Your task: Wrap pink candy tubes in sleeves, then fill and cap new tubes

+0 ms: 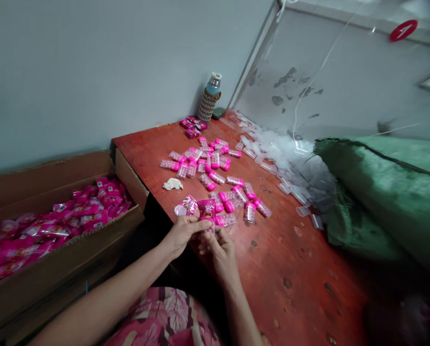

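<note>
One left hand (181,235) and one right hand (222,253) pinch one pink packet (207,209) over the red table's (272,269) near edge. One carton (92,251) sits left. Past the hands are one white lump (173,183), over twenty pink-capped tubes (216,177), then one bottle (209,98).

- Left of the surface (290,288), a carton (131,185) with packets (94,207) inside.
- Across the surface's middle, scattered containers (215,160).
- Behind them, a flask (209,103) beside small packs (192,132).
- On the right, plastic pieces (294,154) beside a sack (391,192).
</note>
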The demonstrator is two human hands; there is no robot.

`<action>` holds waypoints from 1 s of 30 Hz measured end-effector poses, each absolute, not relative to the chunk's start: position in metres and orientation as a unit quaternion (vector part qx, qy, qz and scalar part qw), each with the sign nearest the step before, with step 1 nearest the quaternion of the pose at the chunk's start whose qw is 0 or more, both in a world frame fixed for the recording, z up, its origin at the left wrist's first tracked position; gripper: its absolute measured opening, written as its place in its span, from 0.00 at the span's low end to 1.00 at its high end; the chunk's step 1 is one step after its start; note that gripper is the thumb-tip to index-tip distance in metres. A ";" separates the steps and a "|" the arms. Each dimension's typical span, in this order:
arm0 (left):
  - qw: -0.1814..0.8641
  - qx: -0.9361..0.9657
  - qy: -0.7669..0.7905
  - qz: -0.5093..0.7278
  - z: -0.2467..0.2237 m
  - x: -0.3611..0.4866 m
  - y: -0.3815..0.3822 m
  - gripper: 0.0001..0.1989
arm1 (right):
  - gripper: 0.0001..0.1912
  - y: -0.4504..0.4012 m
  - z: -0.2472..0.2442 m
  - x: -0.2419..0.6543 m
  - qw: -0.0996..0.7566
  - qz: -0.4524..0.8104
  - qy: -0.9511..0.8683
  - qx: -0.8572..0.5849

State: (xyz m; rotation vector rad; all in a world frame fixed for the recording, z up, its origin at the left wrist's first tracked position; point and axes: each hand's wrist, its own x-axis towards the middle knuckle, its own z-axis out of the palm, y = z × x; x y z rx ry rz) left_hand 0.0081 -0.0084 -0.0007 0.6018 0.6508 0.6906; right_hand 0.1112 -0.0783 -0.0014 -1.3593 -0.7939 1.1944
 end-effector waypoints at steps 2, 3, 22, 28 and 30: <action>0.843 0.249 0.319 0.355 0.000 0.008 -0.008 0.10 | 0.13 -0.079 -0.002 0.109 0.569 0.550 -0.301 -0.532; 0.841 0.235 0.325 0.364 0.000 0.007 -0.007 0.10 | 0.14 -0.079 -0.002 0.109 0.575 0.565 -0.286 -0.518; 0.828 0.167 0.338 0.416 0.002 -0.005 -0.015 0.10 | 0.11 -0.077 0.002 0.097 0.583 0.516 -0.291 -0.557; 0.801 0.240 0.377 0.398 0.000 -0.008 -0.016 0.10 | 0.10 -0.079 -0.006 0.100 0.593 0.532 -0.269 -0.541; 0.804 0.223 0.367 0.410 0.002 -0.007 -0.017 0.10 | 0.11 -0.082 -0.006 0.099 0.585 0.514 -0.286 -0.558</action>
